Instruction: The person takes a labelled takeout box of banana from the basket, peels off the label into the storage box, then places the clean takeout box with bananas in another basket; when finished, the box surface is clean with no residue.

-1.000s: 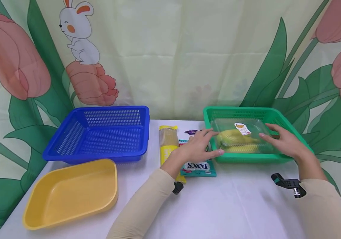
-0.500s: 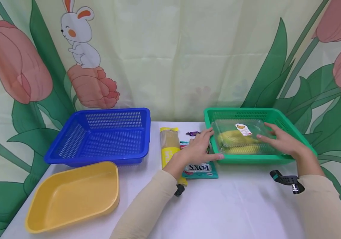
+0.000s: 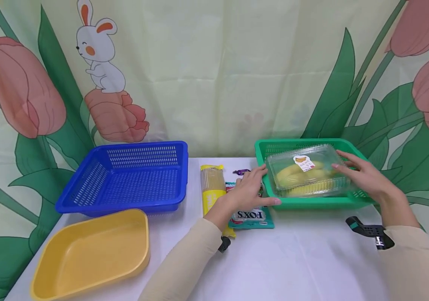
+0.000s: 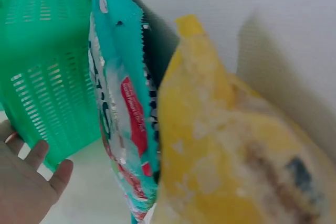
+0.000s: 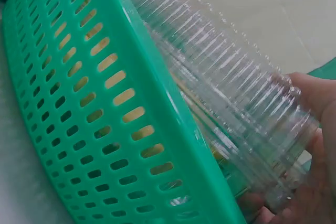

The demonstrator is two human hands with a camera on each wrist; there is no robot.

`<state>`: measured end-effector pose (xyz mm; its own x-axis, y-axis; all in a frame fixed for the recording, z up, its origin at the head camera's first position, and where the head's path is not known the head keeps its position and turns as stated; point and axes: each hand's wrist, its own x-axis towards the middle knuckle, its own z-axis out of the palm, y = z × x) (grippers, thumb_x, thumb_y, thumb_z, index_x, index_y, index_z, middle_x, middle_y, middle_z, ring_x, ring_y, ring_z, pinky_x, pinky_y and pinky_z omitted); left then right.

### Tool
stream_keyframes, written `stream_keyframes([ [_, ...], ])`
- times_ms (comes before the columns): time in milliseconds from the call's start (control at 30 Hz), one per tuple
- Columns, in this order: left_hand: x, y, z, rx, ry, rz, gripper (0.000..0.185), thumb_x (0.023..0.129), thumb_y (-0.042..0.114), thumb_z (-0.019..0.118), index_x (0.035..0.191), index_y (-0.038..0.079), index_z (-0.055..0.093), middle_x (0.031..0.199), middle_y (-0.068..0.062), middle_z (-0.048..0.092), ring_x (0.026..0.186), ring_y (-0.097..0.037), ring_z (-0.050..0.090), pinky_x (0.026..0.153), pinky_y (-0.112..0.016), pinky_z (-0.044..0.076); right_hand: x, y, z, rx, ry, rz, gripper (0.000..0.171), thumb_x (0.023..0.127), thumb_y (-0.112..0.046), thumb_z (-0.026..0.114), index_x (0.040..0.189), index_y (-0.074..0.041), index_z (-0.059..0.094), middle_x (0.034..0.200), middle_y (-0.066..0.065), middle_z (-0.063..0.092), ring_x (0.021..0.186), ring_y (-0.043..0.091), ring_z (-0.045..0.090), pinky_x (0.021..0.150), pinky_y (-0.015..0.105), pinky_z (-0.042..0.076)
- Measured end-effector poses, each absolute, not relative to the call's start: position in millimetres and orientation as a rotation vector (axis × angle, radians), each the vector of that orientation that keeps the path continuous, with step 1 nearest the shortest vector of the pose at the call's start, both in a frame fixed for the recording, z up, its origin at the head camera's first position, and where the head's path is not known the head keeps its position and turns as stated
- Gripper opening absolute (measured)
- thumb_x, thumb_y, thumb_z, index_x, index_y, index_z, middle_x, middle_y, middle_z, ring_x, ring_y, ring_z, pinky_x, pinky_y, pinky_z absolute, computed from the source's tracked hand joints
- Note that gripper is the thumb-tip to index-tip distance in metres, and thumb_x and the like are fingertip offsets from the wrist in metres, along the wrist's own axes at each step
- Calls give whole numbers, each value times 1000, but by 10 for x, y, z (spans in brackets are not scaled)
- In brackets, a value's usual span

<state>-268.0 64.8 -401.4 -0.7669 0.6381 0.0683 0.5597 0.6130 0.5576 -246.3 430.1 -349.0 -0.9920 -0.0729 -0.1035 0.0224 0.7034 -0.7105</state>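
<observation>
Gripped by my right hand [image 3: 371, 179], the clear box [image 3: 306, 172] has tilted partly loose from the green basket [image 3: 316, 203] my straight-fingered left hand [image 3: 245, 194] touches.

Clear box [image 3: 307, 172] has tilted (right end up).

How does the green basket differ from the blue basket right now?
The green basket has a clear fruit box partly inside; the blue basket is empty. The green basket stands on the right, the blue basket on the left. Both have slotted walls and stand upright.
</observation>
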Motion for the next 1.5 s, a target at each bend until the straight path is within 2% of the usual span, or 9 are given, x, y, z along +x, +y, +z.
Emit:
stream_keyframes([
  [300, -2649, 590, -3961, 926, 2648, 874, 105, 90, 71, 62, 166, 19, 12, 173, 11, 0, 158, -30, 14, 121, -67, 21, -2356, 4242, -3411, -23, 2869, -1205, 75, 106, -47, 51, 166, -23, 13, 157, 32, 25, 133, 53, 32, 92, 61, 46],
  [500, -2636, 627, -3954, 937, 2622, 919, 105, 89, 71, 63, 166, 20, 12, 172, 8, 1, 155, -28, 19, 121, -66, 23, -2214, 4263, -3310, 36, 2908, -1263, 72, 105, -48, 53, 166, -31, 16, 157, 29, 25, 136, 53, 27, 94, 67, 43],
  [567, -2640, 642, -3952, 936, 2630, 924, 106, 88, 71, 64, 166, 21, 12, 172, 7, 2, 155, -28, 19, 120, -67, 23, -2182, 4279, -3280, 42, 2928, -1275, 71, 106, -47, 53, 165, -32, 18, 155, 27, 26, 134, 47, 30, 91, 57, 49],
  [633, -2651, 646, -3953, 931, 2649, 927, 105, 88, 71, 65, 166, 23, 13, 171, 6, 4, 154, -28, 20, 120, -67, 23, -2160, 4282, -3251, 39, 2948, -1298, 68, 106, -45, 53, 165, -35, 20, 153, 23, 28, 127, 35, 39, 84, 40, 54],
  [733, -2661, 633, -3982, 920, 2666, 923, 104, 87, 72, 65, 165, 26, 14, 170, 6, 5, 154, -27, 20, 119, -67, 25, -2124, 4261, -3202, 35, 2962, -1343, 66, 106, -40, 55, 164, -37, 24, 147, 15, 32, 110, 13, 50, 72, 21, 54],
  [867, -2655, 604, -4021, 904, 2665, 902, 105, 86, 75, 63, 165, 29, 12, 170, 7, 5, 153, -27, 20, 119, -66, 26, -2058, 4210, -3125, 28, 2972, -1377, 65, 105, -36, 58, 163, -36, 27, 142, 7, 36, 93, -5, 57, 68, 23, 56],
  [1067, -2669, 578, -3929, 965, 2652, 862, 105, 88, 75, 61, 166, 25, 13, 170, 2, 6, 150, -29, 21, 119, -65, 26, -1988, 4154, -3034, 80, 3007, -1433, 64, 105, -35, 58, 162, -38, 29, 142, 8, 35, 90, -13, 59, 65, 20, 56],
  [1233, -2662, 533, -3886, 1000, 2660, 763, 104, 90, 73, 60, 167, 20, 12, 169, 1, 8, 152, -26, 18, 120, -61, 27, -1952, 4101, -3006, 82, 3015, -1457, 62, 106, -36, 57, 161, -39, 30, 144, 9, 34, 92, -12, 59, 65, 20, 55],
  [1500, -2616, 415, -3859, 1027, 2668, 775, 109, 85, 74, 67, 166, 22, 16, 169, -1, 13, 153, -26, 20, 119, -61, 31, -1919, 4059, -2984, 6, 3015, -1486, 61, 106, -30, 57, 162, -34, 32, 125, -19, 40, 89, 2, 58, 65, 21, 56],
])
